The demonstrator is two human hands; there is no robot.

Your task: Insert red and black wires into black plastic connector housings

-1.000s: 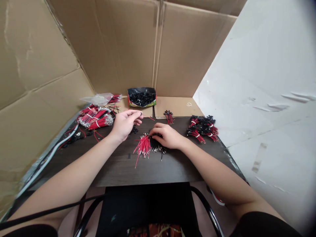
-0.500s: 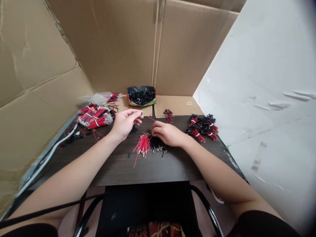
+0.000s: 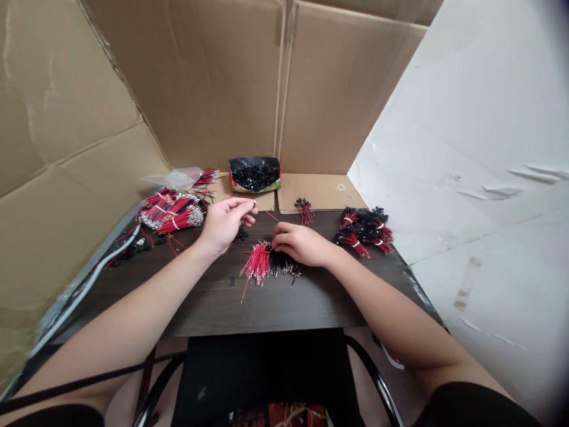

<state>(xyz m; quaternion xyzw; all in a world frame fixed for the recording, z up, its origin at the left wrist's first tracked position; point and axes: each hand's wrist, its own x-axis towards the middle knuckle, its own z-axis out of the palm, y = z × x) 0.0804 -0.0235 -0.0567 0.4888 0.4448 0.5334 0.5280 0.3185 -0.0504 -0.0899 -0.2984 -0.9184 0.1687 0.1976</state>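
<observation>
My left hand [image 3: 224, 224] hovers over the dark table [image 3: 249, 299] with thumb and forefinger pinched on a small black connector that has a thin red wire trailing to the right. My right hand [image 3: 300, 243] rests palm down, its fingers curled into the loose pile of black wires [image 3: 284, 265]. Beside that lies a fan of loose red wires [image 3: 255, 264]. A few small black connectors [image 3: 242, 234] lie under my left hand.
A small box of black connectors [image 3: 255, 175] stands at the back. Tied red wire bundles [image 3: 171, 212] and a clear bag [image 3: 175, 178] lie left; finished red-black bundles [image 3: 365, 231] lie right, a small one [image 3: 304, 210] mid-back. Cardboard walls surround the table. A black chair [image 3: 267, 373] is below.
My right hand shifted slightly over the black wire pile, first up and then back down onto it. My left hand kept its pinch in the same place.
</observation>
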